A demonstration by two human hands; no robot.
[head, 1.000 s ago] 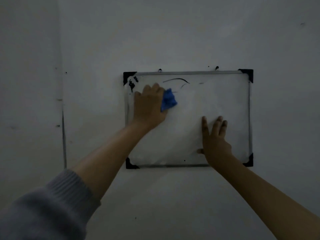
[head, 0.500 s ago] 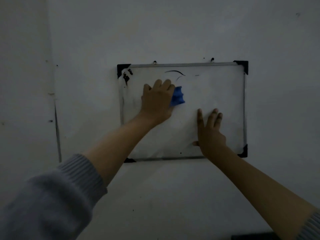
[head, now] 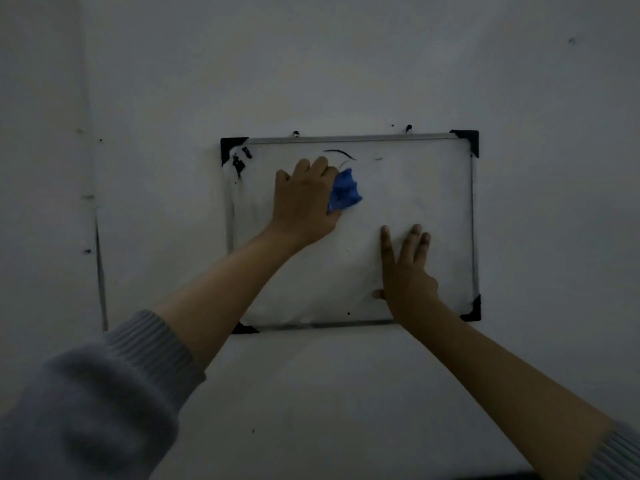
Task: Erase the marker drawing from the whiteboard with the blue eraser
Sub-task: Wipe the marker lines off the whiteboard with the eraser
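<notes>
The room is dim, and a plain pale wall [head: 346,64] fills almost everything in front of the person. A small whiteboard [head: 433,188] with a metal frame and black corner caps hangs on it from two hooks at the top edge. The left hand [head: 304,202] presses the blue eraser [head: 344,194] against the upper middle of the board, fingers curled over it so only its right side shows. It looks crumpled and soft, more cloth than block, so I judge it light and yielding: best bunched under the palm and fingers, as here, with pressure spread flat. The right hand [head: 407,271] lies open, fingers spread, on the lower right of the board, gripping nothing, seemingly steadying it. That matters, I think, since a light board on hooks would swing under rubbing. A thin curved stroke [head: 341,154] remains just above the eraser, and dark smudges [head: 240,161] sit by the top left corner.
</notes>
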